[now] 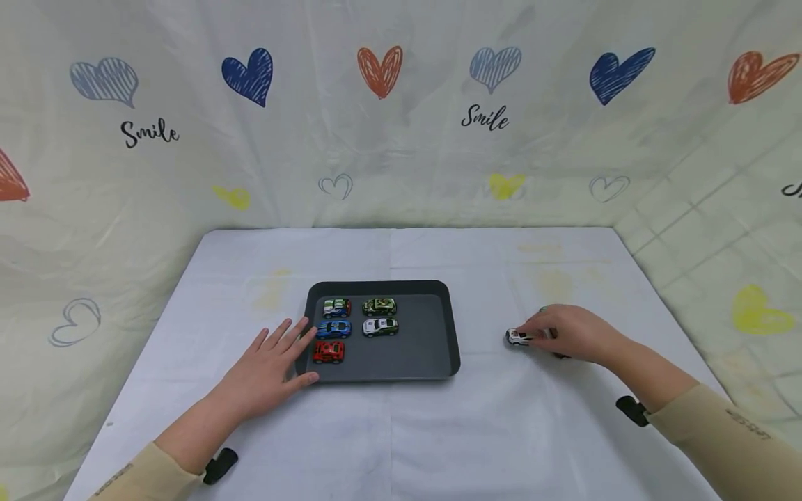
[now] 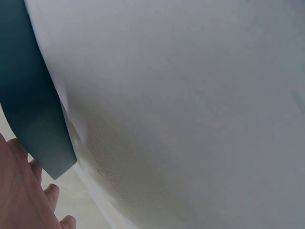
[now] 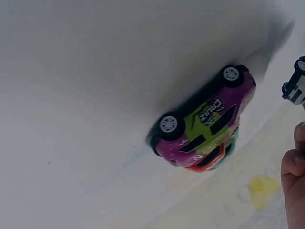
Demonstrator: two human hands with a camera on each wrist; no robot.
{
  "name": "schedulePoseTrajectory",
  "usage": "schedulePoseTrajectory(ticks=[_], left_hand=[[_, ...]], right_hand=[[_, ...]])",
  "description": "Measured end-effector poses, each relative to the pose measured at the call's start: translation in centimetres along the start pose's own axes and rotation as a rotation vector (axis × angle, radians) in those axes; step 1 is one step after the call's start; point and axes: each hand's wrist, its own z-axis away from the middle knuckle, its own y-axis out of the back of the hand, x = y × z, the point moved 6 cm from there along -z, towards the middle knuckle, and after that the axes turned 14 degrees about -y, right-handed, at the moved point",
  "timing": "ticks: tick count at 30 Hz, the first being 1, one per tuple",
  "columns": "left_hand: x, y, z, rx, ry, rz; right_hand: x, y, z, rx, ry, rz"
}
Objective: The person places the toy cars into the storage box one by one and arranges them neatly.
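A dark grey tray (image 1: 420,341), also in the left wrist view (image 2: 33,95), holds several small toy cars in its left and middle part. My left hand (image 1: 263,372), fingers spread, touches the tray's left edge beside the blue car (image 1: 333,329) and the red car (image 1: 328,352); the left wrist view shows that hand (image 2: 21,193) partly. Right of the tray, my right hand (image 1: 576,335) pinches a white toy car (image 1: 517,337) at its right end. In the right wrist view the white car (image 3: 296,90) is at the right edge, near the fingers (image 3: 294,164).
Under my right hand is a purple and green toy car (image 3: 209,117), with a red and teal car (image 3: 209,162) behind it. The white-covered table (image 1: 388,438) meets a patterned cloth (image 1: 426,139) at its back.
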Motion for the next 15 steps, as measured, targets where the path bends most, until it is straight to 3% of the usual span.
schedulePoseTrajectory(ticks=[15], left_hand=[[-0.2, -0.3, 0.1, -0.006, -0.003, -0.007]], right_hand=[[-6.2, 2.6, -3.0, 0.066, 0.071, -0.043]])
